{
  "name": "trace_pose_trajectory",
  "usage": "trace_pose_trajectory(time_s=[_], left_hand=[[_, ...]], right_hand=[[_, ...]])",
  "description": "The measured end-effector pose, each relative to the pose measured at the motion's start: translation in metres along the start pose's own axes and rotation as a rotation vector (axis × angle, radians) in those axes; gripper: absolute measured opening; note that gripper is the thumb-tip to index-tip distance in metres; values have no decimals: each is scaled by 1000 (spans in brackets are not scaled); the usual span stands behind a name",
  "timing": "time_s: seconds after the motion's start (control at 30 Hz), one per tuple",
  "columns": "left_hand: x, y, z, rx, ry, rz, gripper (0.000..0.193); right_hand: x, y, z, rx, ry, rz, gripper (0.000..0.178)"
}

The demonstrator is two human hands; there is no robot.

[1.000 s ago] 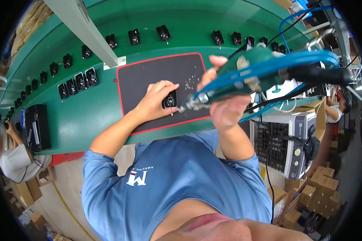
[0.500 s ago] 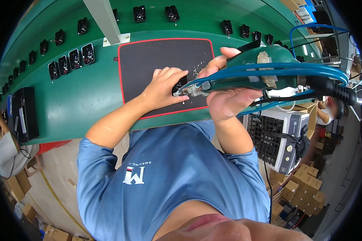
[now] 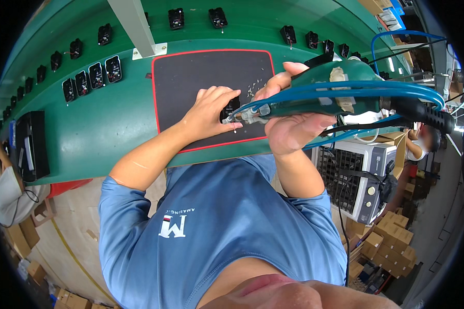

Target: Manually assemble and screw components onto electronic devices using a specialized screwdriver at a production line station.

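Note:
My left hand (image 3: 207,112) rests on a dark mat with a red border (image 3: 183,72), its thumb and fingers closed round a small black plastic housing (image 3: 230,108). My right hand (image 3: 293,135) grips a green hand-held tool (image 3: 322,73) with blue hoses (image 3: 345,91) running along it. The tool's metal nozzle end (image 3: 252,114) points left and reaches the housing beside my left thumb. Fingers and hoses cover much of the housing, so its inside hardly shows. Pale crumbs (image 3: 255,86) are scattered on the mat beyond my right fingers.
Several black housings (image 3: 97,75) stand in a row at the left of the green bench (image 3: 93,123). More housings (image 3: 176,18) line a green belt at the back. A metal post (image 3: 134,26) rises behind the mat. An air cooler (image 3: 353,175) stands at right; people work at both sides.
The housings on the back belt have shifted slightly to the left. My hands, the tool and the held housing stay nearly in place.

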State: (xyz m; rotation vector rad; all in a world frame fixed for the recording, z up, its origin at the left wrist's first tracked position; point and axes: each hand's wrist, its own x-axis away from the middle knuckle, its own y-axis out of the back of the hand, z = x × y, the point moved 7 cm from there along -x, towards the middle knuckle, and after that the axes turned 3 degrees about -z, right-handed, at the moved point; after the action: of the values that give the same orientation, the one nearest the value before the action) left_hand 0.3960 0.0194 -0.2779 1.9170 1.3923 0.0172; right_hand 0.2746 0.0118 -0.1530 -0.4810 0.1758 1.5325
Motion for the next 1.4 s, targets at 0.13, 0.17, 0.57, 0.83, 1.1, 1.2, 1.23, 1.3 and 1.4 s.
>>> trace_pose_trajectory(time_s=[0.13,0.17,0.57,0.83,1.1,1.2,1.23,1.3,1.4], left_hand=[[1,-1,1,-17,-23,12,79],[1,-2,0,-10,-25,13,79],[2,-3,2,1,-18,13,78],[2,-3,3,18,-14,-18,77],[2,-1,1,16,-26,-15,78],[2,-1,1,18,-28,-26,78],[2,-2,2,20,-26,-25,77],[3,-3,5,20,-21,-24,76],[4,-4,7,22,-20,-16,74]], right_hand=[[3,3,-5,-9,-22,-25,104],[5,4,-7,-17,-8,-26,103],[-22,-2,45,-26,98,-55,112],[-10,-10,-4,-30,-5,-28,110],[-2,-8,-18,-25,7,-75,108],[-2,-9,-18,-54,-15,-66,108],[-2,-11,-18,-41,-19,-39,108],[-4,-12,-17,-10,-12,-31,107],[-2,-13,-21,0,-14,-35,105]])
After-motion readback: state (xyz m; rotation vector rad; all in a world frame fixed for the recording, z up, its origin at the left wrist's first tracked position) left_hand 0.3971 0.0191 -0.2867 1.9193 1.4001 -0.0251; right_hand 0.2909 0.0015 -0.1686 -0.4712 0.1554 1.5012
